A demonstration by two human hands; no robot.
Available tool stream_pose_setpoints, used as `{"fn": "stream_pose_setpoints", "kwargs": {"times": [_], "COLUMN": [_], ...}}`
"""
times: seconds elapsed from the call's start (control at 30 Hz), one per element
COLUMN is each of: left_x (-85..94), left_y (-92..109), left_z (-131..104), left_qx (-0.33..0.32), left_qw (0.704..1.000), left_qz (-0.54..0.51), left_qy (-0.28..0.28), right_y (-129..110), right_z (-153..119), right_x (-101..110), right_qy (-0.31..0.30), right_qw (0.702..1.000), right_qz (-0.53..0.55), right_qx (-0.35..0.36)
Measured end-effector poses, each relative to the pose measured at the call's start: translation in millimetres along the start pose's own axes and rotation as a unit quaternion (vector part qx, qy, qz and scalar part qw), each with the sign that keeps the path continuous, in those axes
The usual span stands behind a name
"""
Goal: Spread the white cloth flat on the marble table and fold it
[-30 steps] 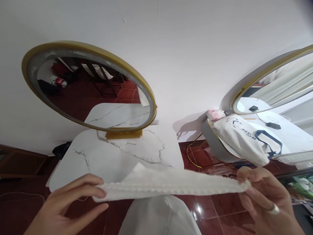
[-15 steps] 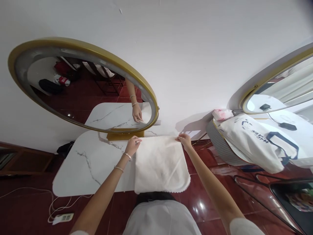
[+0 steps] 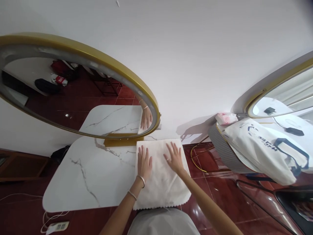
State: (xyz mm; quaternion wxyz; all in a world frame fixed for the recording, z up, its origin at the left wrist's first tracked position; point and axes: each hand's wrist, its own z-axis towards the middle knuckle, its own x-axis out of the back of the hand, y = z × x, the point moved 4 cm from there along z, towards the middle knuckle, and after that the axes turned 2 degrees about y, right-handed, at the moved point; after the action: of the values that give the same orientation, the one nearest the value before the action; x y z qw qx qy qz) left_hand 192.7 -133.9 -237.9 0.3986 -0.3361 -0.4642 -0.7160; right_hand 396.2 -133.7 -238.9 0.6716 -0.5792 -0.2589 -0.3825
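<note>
Left hand point(image 3: 144, 167), right hand point(image 3: 175, 160) spread flat on white cloth point(image 3: 162, 191) over marbled table point(image 3: 102, 179); gold-rimmed mirror point(image 3: 80, 86), red floor point(image 3: 84, 222).

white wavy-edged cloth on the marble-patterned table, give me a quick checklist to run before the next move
1. White wavy-edged cloth lies spread on the white marble-patterned table: ok.
2. Left hand open, palm down on the cloth: ok.
3. Right hand open, palm down on the cloth: ok.
4. Cloth free of creases: not ok, faint ones show.
5. Cloth clear of the gold rectangular mirror base: cannot tell, they overlap in this view.
</note>
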Motion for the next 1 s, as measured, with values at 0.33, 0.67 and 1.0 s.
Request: {"fn": "stream_pose_setpoints", "kwargs": {"times": [0.33, 0.67, 1.0], "left_x": [-31.1, -46.0, -29.1], "left_y": [-6.4, -10.6, -0.8], "left_z": [70.0, 143.1, 35.6], "left_qx": [0.068, 0.018, -0.107], "left_qw": [0.992, 0.994, 0.991], "left_qz": [0.110, 0.083, 0.059], "left_qy": [-0.007, -0.068, -0.049], "right_y": [-4.3, -8.0, -22.4], "right_z": [47.5, 111.8, 48.5], "right_x": [-47.8, -43.1, -43.1], "right_qy": [-0.078, -0.154, -0.078], "right_qw": [0.971, 0.968, 0.983], "right_qz": [-0.227, -0.192, -0.166], "right_qx": [-0.023, -0.054, -0.013]}}
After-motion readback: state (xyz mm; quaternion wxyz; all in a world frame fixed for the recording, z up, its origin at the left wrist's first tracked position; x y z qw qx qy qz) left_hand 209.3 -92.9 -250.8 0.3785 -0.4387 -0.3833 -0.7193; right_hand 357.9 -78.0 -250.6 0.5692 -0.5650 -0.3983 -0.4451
